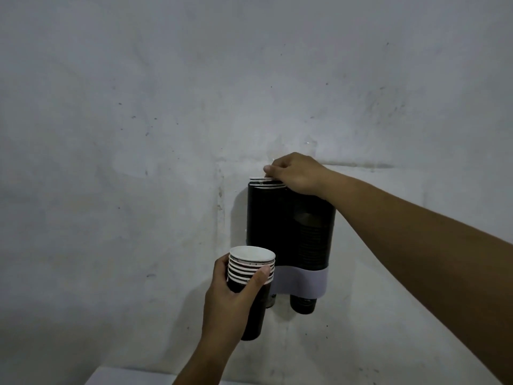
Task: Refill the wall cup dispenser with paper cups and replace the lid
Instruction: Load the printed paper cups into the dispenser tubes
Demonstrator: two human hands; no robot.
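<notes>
A dark two-tube cup dispenser (277, 218) hangs on the wall, with a pale band (299, 282) round its base. White cup rims (263, 183) stick out of the top of the left tube. My right hand (294, 173) rests on those rims with its fingers curled over them. Below and to the left, my left hand (233, 298) grips a nested stack of black paper cups (251, 270) with white rims, held upright in front of the dispenser's lower left. One black cup bottom (303, 304) pokes out under the right tube. No lid is in view.
The wall (166, 107) behind is bare, pale and scuffed. The corner of a white surface (125, 377) shows at the bottom edge, below my left forearm.
</notes>
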